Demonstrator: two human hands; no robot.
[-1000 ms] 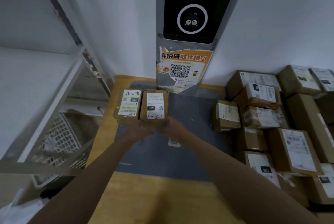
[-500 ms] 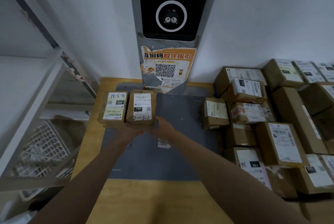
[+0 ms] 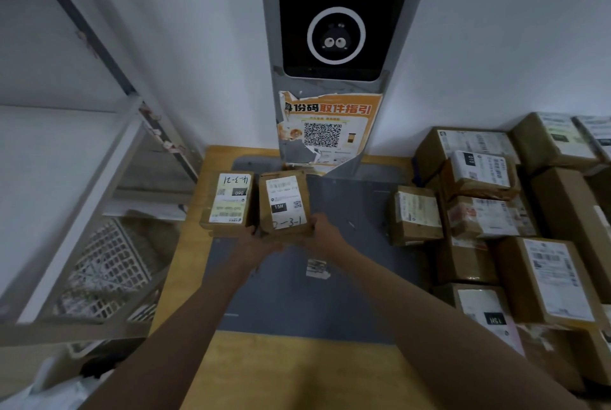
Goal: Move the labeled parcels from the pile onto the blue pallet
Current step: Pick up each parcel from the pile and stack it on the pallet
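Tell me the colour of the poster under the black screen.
Orange, with a black-and-white code square; the poster shows best in the head view.

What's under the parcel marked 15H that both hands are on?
The 15H parcel sits over the grey-blue pallet. The left hand and right hand grip its near edge and cover its underside, so contact with the pallet cannot be seen.

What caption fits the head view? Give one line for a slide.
Both hands, left hand and right hand, hold a labeled parcel beside another parcel on the grey platform.
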